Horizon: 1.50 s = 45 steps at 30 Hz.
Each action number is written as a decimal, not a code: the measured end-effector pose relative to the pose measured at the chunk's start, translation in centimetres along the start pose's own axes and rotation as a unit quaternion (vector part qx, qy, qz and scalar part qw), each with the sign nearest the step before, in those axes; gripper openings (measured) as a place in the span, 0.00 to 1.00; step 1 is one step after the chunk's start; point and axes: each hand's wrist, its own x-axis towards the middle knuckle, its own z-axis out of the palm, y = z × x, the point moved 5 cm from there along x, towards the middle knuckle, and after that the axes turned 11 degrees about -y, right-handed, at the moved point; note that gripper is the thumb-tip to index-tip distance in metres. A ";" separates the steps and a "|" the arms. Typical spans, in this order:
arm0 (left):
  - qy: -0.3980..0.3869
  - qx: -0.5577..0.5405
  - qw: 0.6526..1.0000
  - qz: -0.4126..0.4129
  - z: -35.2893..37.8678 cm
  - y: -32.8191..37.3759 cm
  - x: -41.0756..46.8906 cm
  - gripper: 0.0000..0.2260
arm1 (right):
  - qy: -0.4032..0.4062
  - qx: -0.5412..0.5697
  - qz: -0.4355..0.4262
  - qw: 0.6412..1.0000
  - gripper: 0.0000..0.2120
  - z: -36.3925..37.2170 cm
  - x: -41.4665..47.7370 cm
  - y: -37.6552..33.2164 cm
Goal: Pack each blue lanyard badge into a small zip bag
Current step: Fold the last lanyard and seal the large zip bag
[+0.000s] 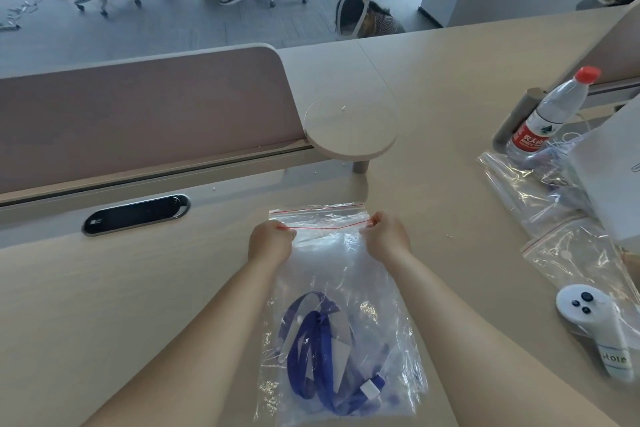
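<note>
- left hand (270, 242) and right hand (383, 238): fingers curled, each pinching 1 end of the zip bag (341, 291) red seal
- bag flat on desk (138, 288), long axis running away from person, mouth at far end
- blue lanyard badge (322, 354) bunched inside at near end

Light was bright and even, shadows soft. Glare glinted on the crinkled clear plastic zip bag (332, 260). Wide-angle distortion bowed straight lines near the edges.

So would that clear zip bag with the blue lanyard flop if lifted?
Probably floppy: the thin clear plastic zip bag looks wrinkled all over. Likely light, holding only a blue fabric lanyard badge. Its glossy film may feel slippery.
</note>
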 end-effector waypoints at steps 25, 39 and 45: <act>0.039 -0.021 0.993 0.109 -3.5 2.0 -4.3 0.05 | 0.034 0.208 -0.036 0.977 0.32 -1.6 -4.7 -2.5; 0.072 -0.116 0.955 0.263 -19.0 11.8 -17.7 0.10 | 0.082 0.309 -0.201 0.926 0.11 -6.3 -18.0 -19.4; 0.108 -0.096 0.937 0.318 -29.6 13.9 -22.1 0.11 | 0.092 0.329 -0.262 0.903 0.10 -5.4 -23.6 -30.1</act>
